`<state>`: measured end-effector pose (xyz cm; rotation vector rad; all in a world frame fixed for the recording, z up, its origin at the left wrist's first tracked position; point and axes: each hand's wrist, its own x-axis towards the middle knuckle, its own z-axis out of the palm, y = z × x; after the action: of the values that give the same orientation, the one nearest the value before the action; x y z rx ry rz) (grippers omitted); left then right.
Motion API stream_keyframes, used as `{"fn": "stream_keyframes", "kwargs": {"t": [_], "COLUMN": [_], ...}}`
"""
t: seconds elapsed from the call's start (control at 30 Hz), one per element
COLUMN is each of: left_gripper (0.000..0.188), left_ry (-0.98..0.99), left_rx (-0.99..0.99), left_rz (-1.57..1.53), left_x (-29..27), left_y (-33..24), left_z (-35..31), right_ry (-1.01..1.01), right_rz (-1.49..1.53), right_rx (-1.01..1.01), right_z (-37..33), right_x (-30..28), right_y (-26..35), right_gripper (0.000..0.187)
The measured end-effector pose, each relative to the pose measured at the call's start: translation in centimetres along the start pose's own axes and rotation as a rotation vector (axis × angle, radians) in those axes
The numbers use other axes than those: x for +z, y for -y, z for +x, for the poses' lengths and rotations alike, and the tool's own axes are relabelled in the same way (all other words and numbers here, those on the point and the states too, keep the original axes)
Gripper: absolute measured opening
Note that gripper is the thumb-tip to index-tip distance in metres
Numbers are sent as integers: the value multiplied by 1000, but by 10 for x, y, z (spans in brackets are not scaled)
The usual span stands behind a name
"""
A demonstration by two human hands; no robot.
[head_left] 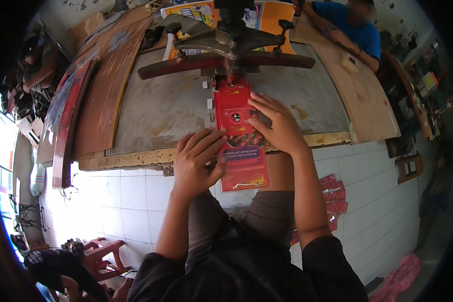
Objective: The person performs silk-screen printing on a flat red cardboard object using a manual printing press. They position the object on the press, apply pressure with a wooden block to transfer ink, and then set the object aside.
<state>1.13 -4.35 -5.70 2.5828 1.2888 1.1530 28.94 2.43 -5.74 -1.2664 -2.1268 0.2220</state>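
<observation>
A long red printed packaging strip (242,156) lies flat on the grey metal tabletop (156,108), its near end hanging over the front edge above my lap. My left hand (199,158) rests along the strip's left edge, fingers stretched forward and thumb on the print. On the opposite edge, farther up, my right hand (279,123) lies with fingers apart, fingertips touching the strip. The far end of the strip runs under a dark metal press head (231,45) with a wide curved bar. Small white blocks (210,103) sit on the tabletop beside the strip's left edge.
A brown board (103,100) flanks the tabletop on the left, a paler board (367,108) on the right. Someone in a blue shirt (355,30) sits at the far right. Several red packages (333,199) lie on the tiled floor. A red stool (103,256) stands lower left.
</observation>
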Motion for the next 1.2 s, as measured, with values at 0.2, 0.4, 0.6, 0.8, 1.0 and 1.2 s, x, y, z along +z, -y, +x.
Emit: {"fn": "stream_keyframes", "kwargs": {"t": [0.2, 0.4, 0.6, 0.8, 1.0, 1.2], "left_gripper": [45, 43, 42, 42, 39, 41], "left_ry": [-15, -31, -38, -34, -51, -46], "left_rx": [-5, 8, 5, 2, -7, 1], "left_rz": [-43, -43, -40, -25, -21, -24], "left_x": [2, 1, 4, 4, 4, 4], "left_y": [1, 3, 4, 4, 2, 2], "left_z": [0, -3, -5, -6, -4, -3], "right_ry": [18, 29, 42, 49, 53, 41], "right_rz": [-17, -17, -9, -3, -2, -1], "right_rx": [21, 8, 17, 22, 40, 22], "right_z": [0, 2, 2, 2, 2, 1], "right_x": [-1, -2, -1, -1, -2, -1], "right_y": [-1, -1, -1, -2, 1, -2], "right_gripper": [53, 53, 53, 53, 54, 55]}}
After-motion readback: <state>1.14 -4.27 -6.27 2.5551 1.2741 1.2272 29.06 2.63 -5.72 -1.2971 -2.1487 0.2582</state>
